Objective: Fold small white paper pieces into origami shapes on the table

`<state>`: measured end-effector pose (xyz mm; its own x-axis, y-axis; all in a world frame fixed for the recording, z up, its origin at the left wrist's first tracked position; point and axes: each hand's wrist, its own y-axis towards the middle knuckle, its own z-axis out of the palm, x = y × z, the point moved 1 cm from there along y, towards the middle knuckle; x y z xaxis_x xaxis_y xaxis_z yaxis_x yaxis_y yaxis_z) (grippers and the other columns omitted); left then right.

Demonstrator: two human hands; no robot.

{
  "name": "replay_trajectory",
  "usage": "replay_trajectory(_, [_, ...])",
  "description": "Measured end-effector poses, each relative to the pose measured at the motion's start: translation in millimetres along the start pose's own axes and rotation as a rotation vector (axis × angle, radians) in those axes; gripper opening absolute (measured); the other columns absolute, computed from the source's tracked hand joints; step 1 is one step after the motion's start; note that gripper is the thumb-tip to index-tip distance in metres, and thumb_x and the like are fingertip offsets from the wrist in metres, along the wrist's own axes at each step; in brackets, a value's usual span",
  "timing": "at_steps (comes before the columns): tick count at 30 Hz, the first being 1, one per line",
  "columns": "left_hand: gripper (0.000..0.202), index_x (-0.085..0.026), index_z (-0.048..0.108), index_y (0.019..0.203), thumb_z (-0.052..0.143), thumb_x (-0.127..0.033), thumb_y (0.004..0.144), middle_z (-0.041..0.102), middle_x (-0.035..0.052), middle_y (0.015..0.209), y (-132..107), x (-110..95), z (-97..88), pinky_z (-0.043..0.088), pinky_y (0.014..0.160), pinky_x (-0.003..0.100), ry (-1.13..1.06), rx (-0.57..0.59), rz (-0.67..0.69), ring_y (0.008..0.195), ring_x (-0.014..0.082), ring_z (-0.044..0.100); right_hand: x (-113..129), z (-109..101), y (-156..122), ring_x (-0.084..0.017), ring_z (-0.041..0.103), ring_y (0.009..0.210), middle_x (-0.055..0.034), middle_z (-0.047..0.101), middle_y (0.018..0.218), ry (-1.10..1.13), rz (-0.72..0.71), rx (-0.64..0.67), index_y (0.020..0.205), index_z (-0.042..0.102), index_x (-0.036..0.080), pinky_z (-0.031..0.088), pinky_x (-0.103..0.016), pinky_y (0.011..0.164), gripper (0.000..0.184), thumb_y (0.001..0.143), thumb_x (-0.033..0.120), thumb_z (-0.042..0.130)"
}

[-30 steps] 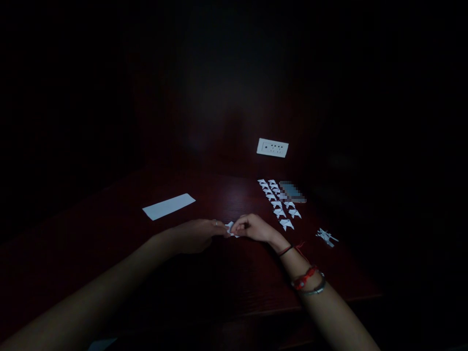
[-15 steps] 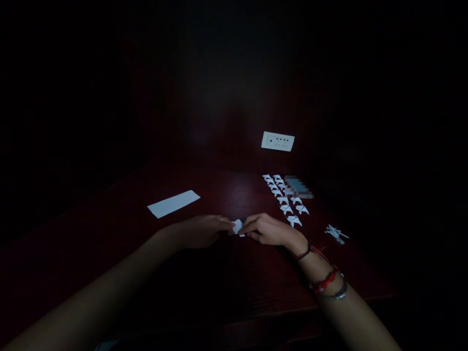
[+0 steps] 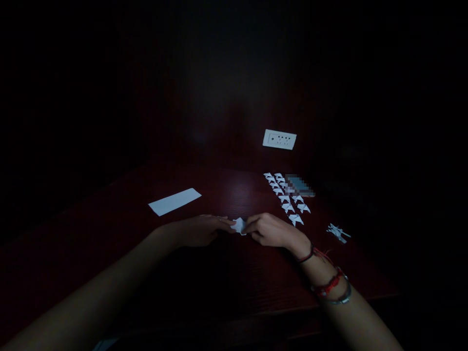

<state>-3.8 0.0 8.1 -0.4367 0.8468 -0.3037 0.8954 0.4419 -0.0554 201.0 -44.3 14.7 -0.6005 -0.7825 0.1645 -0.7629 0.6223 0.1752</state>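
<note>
A small folded piece of white paper [image 3: 239, 226] lies low over the dark red table [image 3: 234, 273], between my two hands. My left hand [image 3: 203, 230] grips its left side with the fingertips. From the other side, my right hand [image 3: 268, 230] pinches the right edge, its fingers curled. To the right stand two slanting rows of small folded white paper shapes [image 3: 287, 208], several in each row. A long white paper strip [image 3: 174, 201] lies flat beyond my left hand.
A phone-like flat object [image 3: 300, 186], blurred out, lies beside the paper rows. Thin white paper scraps [image 3: 338, 232] are heaped at the right. A white socket plate [image 3: 280, 139] is on the back wall. The surroundings are very dark.
The fingers have shifted slightly on the folded paper, and more of its face shows between them. The whole view has moved a little; the other things lie as before.
</note>
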Motion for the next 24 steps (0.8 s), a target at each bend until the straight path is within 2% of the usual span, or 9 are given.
replay_trajectory(3, [0.058,-0.031,0.041,0.115,0.034,0.002,0.068,0.032,-0.0061,0.128,0,-2,0.3,0.023,0.096,0.036,0.010,-0.012,-0.011,0.118,0.0159,0.027,3,1,-1,-0.013,0.053,0.082,-0.0044,0.057,0.094,-0.004,0.010,-0.024,0.095,0.060,0.016,0.039,-0.024,0.074,0.031,0.072,0.007,0.040])
replay_trajectory(8, [0.058,-0.028,0.042,0.114,0.035,0.002,0.065,0.037,-0.0051,0.125,1,-5,0.4,0.026,0.096,0.031,0.057,-0.054,0.049,0.115,0.0143,0.032,4,2,0,-0.013,0.052,0.084,-0.0043,0.057,0.096,-0.018,0.016,-0.056,0.094,0.060,0.017,0.039,-0.023,0.074,0.030,0.072,0.008,0.041])
replay_trajectory(12, [0.055,-0.025,0.043,0.114,0.037,0.001,0.065,0.041,-0.0024,0.122,1,-9,0.3,0.029,0.094,0.031,0.095,-0.094,0.056,0.112,0.0161,0.037,2,3,2,-0.012,0.053,0.077,-0.0038,0.058,0.090,-0.068,0.033,-0.033,0.092,0.061,0.017,0.039,-0.023,0.070,0.028,0.073,0.010,0.042])
replay_trajectory(16, [0.053,-0.025,0.045,0.112,0.038,0.001,0.066,0.045,-0.0014,0.119,-1,-15,-3.1,0.032,0.091,0.030,0.115,-0.114,0.069,0.109,0.0171,0.040,3,1,1,-0.012,0.052,0.080,-0.0033,0.057,0.093,-0.127,0.052,-0.017,0.095,0.060,0.018,0.038,-0.022,0.069,0.029,0.074,0.010,0.040])
replay_trajectory(21, [0.058,-0.029,0.039,0.116,0.037,0.002,0.067,0.044,-0.0039,0.120,-3,-18,-5.3,0.032,0.091,0.030,0.122,-0.075,0.058,0.110,0.0154,0.039,4,0,0,-0.012,0.052,0.081,-0.0016,0.057,0.096,-0.137,0.063,-0.011,0.099,0.057,0.021,0.038,-0.022,0.070,0.033,0.074,0.009,0.040])
replay_trajectory(24, [0.056,-0.030,0.041,0.114,0.037,0.001,0.068,0.041,-0.0047,0.123,-3,-16,-3.6,0.030,0.092,0.032,0.119,-0.064,0.002,0.113,0.0157,0.036,3,0,1,-0.011,0.052,0.081,-0.0019,0.057,0.094,-0.111,0.058,-0.011,0.098,0.058,0.020,0.038,-0.022,0.070,0.032,0.074,0.009,0.041])
